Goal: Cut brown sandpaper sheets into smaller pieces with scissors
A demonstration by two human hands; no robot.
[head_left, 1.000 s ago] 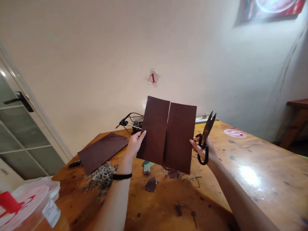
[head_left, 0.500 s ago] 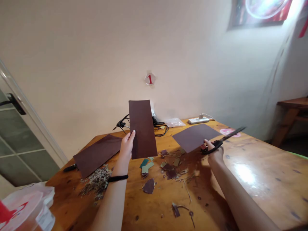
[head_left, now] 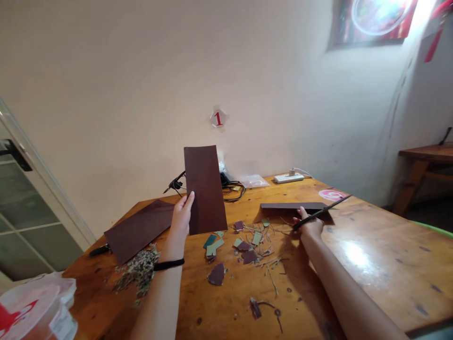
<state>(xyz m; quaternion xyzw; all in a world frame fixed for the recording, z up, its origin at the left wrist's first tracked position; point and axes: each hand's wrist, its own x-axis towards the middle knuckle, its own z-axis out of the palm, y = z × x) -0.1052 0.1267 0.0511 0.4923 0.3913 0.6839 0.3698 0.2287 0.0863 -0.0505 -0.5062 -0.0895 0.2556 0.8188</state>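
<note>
Upright in my left hand (head_left: 183,215) is a dark brown rectangular sheet (head_left: 205,189), pinched at its left edge with the thumb in front. My right hand (head_left: 308,224) holds black scissors (head_left: 320,213), their blades pointing up and right. Its fingers also touch a second brown sheet (head_left: 290,207), seen nearly edge-on just above the table. Another brown sheet (head_left: 139,229) lies at the left beside a pile of shredded bits (head_left: 141,269). Brown and green scraps (head_left: 249,256) lie between my hands.
Black cables (head_left: 233,186), a clear plastic bag (head_left: 255,181) and a white power strip (head_left: 289,178) sit along the table's (head_left: 382,255) back edge. A plastic tub (head_left: 31,307) with a red part stands at the near left.
The sheet by my right hand has tilted from showing its broad face to nearly edge-on. The scissors have turned and the view has shifted slightly. My left hand still holds its sheet upright.
</note>
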